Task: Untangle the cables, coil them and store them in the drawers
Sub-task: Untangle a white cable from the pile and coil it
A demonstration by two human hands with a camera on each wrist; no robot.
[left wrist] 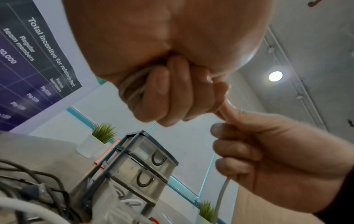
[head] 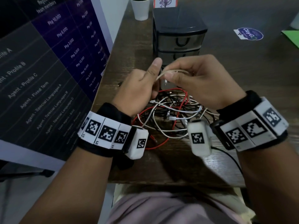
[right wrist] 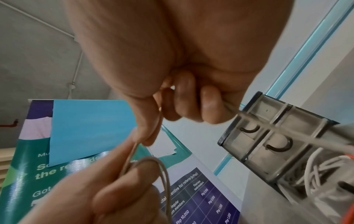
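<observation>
Dark wooden table [head: 129, 50]: before the drawer unit [head: 178, 34], left hand [head: 139, 88] grips coiled loops while right hand [head: 199, 80] pinches the limp, light beige cable [head: 161, 74]; grip near the coil.

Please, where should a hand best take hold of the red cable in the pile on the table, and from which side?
Probably the red cable by its bare loop at the near edge of the pile, coming from the person's side: there it lies flat and uncovered on the table.

Head view down from above onto tabletop [head: 140, 54] and drawer unit [head: 178, 34]; both wrist views close beneath the palms, tilted upward, sharing that drawer unit [left wrist: 138, 171] [right wrist: 272, 136].
</observation>
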